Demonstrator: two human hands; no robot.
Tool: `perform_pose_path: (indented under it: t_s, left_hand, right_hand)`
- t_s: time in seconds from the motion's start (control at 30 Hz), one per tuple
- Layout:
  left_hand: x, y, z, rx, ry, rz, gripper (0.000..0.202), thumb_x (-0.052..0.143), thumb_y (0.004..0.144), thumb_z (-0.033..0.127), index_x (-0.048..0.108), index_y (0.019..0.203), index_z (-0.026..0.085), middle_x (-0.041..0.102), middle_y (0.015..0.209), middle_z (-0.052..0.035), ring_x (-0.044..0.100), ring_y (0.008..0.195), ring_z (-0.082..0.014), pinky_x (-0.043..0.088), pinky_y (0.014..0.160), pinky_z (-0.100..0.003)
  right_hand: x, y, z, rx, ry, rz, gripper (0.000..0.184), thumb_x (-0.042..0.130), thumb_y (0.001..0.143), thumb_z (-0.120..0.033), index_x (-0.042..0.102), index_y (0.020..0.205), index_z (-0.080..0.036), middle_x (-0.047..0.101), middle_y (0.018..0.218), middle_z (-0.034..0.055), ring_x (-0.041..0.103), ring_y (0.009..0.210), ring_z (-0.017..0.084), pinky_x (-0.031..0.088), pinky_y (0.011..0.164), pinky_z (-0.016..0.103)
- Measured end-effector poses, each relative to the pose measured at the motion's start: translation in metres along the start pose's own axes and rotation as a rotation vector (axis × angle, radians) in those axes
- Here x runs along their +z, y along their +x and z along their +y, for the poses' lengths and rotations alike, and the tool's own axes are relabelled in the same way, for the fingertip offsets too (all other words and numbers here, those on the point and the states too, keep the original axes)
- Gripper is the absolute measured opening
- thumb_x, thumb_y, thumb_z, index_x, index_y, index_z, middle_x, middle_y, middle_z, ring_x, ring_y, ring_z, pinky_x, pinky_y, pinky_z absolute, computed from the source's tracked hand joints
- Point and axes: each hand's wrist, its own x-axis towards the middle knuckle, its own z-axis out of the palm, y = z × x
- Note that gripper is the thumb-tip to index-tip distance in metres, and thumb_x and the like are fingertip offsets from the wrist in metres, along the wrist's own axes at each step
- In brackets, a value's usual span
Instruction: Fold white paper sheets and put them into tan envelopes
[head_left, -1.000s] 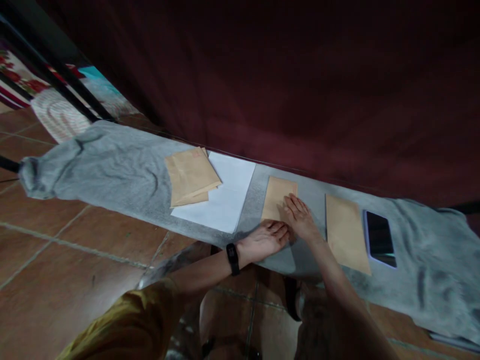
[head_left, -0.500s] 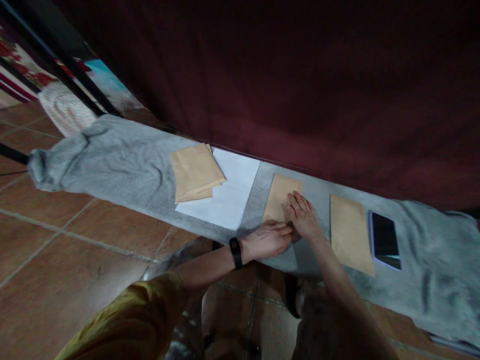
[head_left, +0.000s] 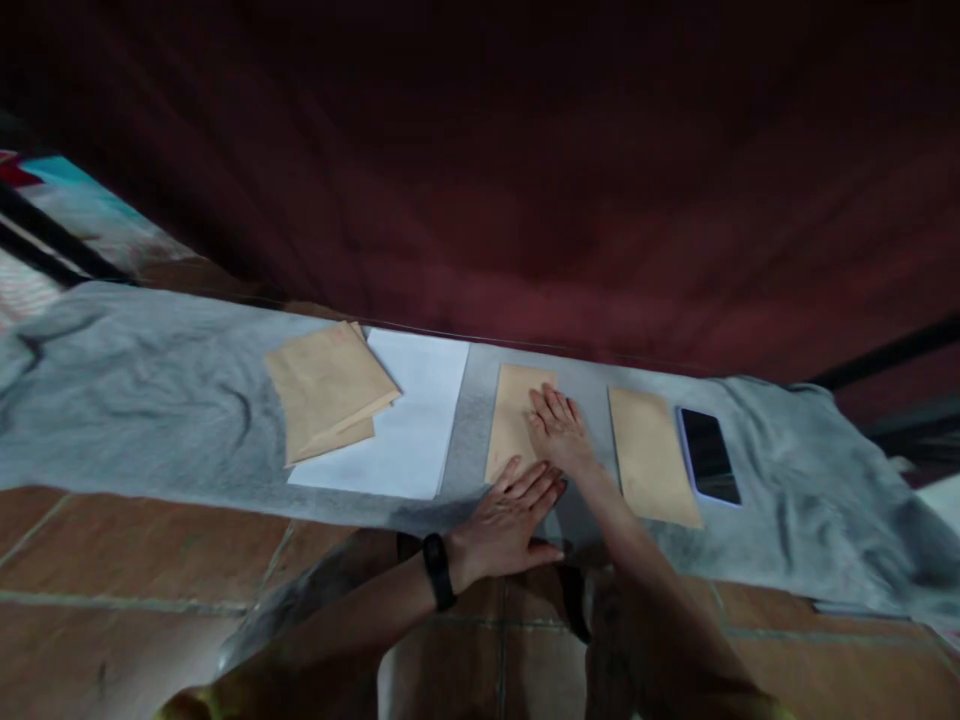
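Observation:
A tan paper envelope lies on the grey cloth in front of me, partly covered by both hands. My right hand rests flat on its right side, fingers stretched away from me. Across its near end lies my left hand, fingers extended and thumb apart, with a black band on the wrist. The fingertips of the left hand come up against the heel of the right. To the right lies a second tan envelope. Several more envelopes overlap on white paper sheets to the left.
A phone with a purple edge lies right of the second envelope. Grey cloth covers the long narrow surface, rumpled at both ends. Behind it hangs a dark red curtain. Tiled floor shows on the near side.
My left hand has opened from curled fingers at the envelope's near edge to a flat, spread hand. The right hand stays on the envelope. The view has turned to the right.

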Motion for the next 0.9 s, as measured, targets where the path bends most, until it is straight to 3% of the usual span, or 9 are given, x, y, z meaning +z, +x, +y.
perform_pose_path:
  t_s: [0.3, 0.4, 0.47, 0.6, 0.8, 0.9]
  left_hand:
    - [0.000, -0.006, -0.001, 0.054, -0.049, -0.066, 0.094, 0.054, 0.093, 0.065, 0.019, 0.162, 0.011, 0.022, 0.169, -0.0174, 0.016, 0.158, -0.0273, 0.010, 0.128, -0.053]
    - [-0.006, -0.005, -0.011, 0.085, -0.079, -0.048, 0.083, 0.056, 0.095, 0.061, 0.030, 0.159, 0.014, 0.033, 0.166, -0.0149, 0.027, 0.155, -0.0247, 0.020, 0.128, -0.046]
    - [-0.009, -0.003, -0.021, 0.038, -0.080, 0.003, 0.068, 0.050, 0.100, 0.055, 0.039, 0.155, 0.016, 0.042, 0.162, -0.0125, 0.036, 0.151, -0.0212, 0.027, 0.125, -0.039]
    - [-0.005, -0.003, -0.038, -0.158, 0.037, 0.141, 0.061, 0.042, 0.105, 0.046, 0.036, 0.155, 0.012, 0.039, 0.163, -0.0151, 0.033, 0.153, -0.0235, 0.028, 0.125, -0.043]
    - [0.007, -0.007, -0.035, -0.189, 0.126, 0.174, 0.066, 0.040, 0.104, 0.048, 0.032, 0.157, 0.009, 0.032, 0.166, -0.0170, 0.025, 0.156, -0.0265, 0.021, 0.127, -0.047]
    - [0.007, -0.006, -0.029, -0.210, 0.123, 0.156, 0.069, 0.039, 0.104, 0.050, 0.034, 0.155, 0.004, 0.032, 0.165, -0.0194, 0.023, 0.156, -0.0287, 0.017, 0.129, -0.047]
  right_hand:
    - [0.007, 0.026, -0.002, 0.142, 0.017, 0.104, 0.058, 0.025, 0.108, -0.043, 0.039, 0.157, -0.016, 0.035, 0.165, 0.0148, 0.036, 0.151, 0.030, 0.024, 0.123, 0.054]
    - [0.010, 0.032, -0.002, 0.179, 0.019, 0.099, 0.060, 0.025, 0.108, -0.044, 0.036, 0.158, -0.014, 0.034, 0.165, 0.0167, 0.033, 0.152, 0.031, 0.023, 0.123, 0.056]
    - [0.010, 0.034, -0.002, 0.188, 0.016, 0.089, 0.061, 0.024, 0.108, -0.044, 0.035, 0.159, -0.013, 0.032, 0.165, 0.0177, 0.032, 0.153, 0.032, 0.022, 0.123, 0.057]
    - [0.010, 0.029, -0.003, 0.180, -0.010, 0.084, 0.062, 0.026, 0.107, -0.044, 0.034, 0.159, -0.011, 0.031, 0.165, 0.0184, 0.031, 0.153, 0.032, 0.021, 0.124, 0.057]
    - [0.016, 0.008, -0.016, 0.082, -0.013, 0.095, 0.062, 0.024, 0.107, -0.040, 0.032, 0.158, -0.005, 0.029, 0.165, 0.0214, 0.029, 0.153, 0.033, 0.020, 0.123, 0.057]
    - [0.016, -0.007, -0.021, 0.004, -0.007, 0.108, 0.059, 0.025, 0.107, -0.035, 0.030, 0.159, -0.007, 0.029, 0.166, 0.0205, 0.026, 0.155, 0.032, 0.022, 0.123, 0.059]
